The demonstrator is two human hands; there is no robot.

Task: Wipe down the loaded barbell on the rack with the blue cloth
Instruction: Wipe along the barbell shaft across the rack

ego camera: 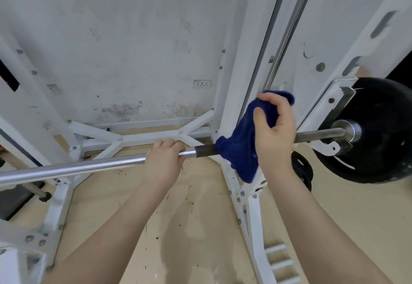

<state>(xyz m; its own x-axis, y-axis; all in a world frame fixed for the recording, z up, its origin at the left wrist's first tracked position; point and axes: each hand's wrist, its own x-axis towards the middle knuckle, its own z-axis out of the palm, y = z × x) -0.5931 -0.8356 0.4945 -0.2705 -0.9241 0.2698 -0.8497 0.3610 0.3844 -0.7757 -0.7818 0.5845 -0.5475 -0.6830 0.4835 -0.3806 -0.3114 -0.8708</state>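
Note:
A steel barbell (93, 166) runs across the view from the lower left up to the right, resting on a white rack (229, 87). A black weight plate (379, 132) is loaded on its right end. My left hand (163, 161) grips the bar near its middle, fingers curled over the top. To the right, my right hand (275, 132) holds a bunched blue cloth (238, 147) against the bar. The cloth drapes over the bar and hangs below it. The bar under the cloth is hidden.
The white rack's uprights and cross braces (142, 136) stand behind and below the bar. A chrome guide rod (287, 31) rises at the upper right. A small black plate (302, 172) sits low by the right upright. Beige floor (189, 216) lies beneath; a scuffed white wall behind.

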